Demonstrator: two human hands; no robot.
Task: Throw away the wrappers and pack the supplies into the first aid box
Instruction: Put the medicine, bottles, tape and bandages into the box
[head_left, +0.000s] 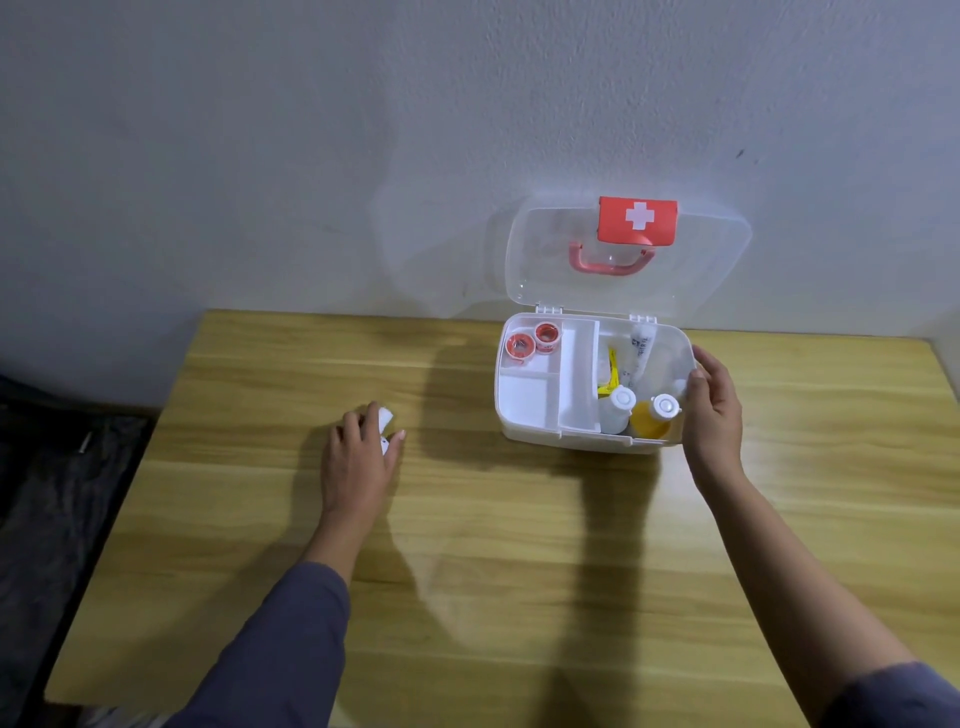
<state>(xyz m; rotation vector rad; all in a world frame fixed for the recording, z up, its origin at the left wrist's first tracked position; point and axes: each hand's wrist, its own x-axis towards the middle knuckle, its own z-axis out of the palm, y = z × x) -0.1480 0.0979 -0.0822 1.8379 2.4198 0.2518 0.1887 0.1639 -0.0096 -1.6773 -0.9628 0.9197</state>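
The white first aid box (540, 434) stands open on the wooden table (493, 545), its clear lid (717, 260) with a red cross latch leaning back against the wall. Two red tape rolls (532, 340) lie in its tray's back-left compartment. A white bottle (618, 408), a yellow bottle (654, 415) and a tube (640, 351) fill the right section. My right hand (714, 410) rests against the box's right wall, fingers spread. My left hand (361, 454) lies on the table to the left of the box, curled around a small white item (385, 418), partly hidden.
A pale wall rises right behind the table. Dark fabric (57, 467) lies beyond the table's left edge. Bare tabletop stretches in front of the box and between my arms.
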